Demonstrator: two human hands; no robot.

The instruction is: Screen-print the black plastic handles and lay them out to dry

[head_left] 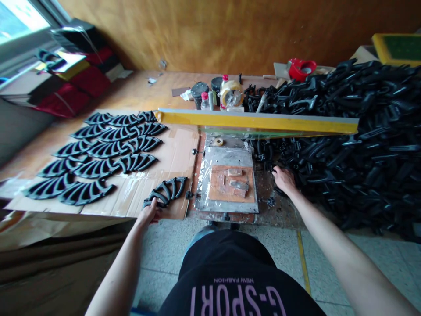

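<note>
Black moulded piece (166, 192): sitting at the edge of the cardboard sheet (177, 153), just left of the metal plate (226, 158). Left hand (149, 212): curling around the piece's lower end, gripping it. Right hand (284, 180): half-curled, fingertips touching the black heap (362, 145); any pinch cannot be told. Matching pieces (108, 156): lying in rows on the cardboard.

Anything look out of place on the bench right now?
One black moulded piece stands out: it lies at an angle near the edge of the cardboard sheet, at the left hand, apart from the neat rows of matching pieces. Everything else looks orderly, apart from the loose heap of black parts.
</note>
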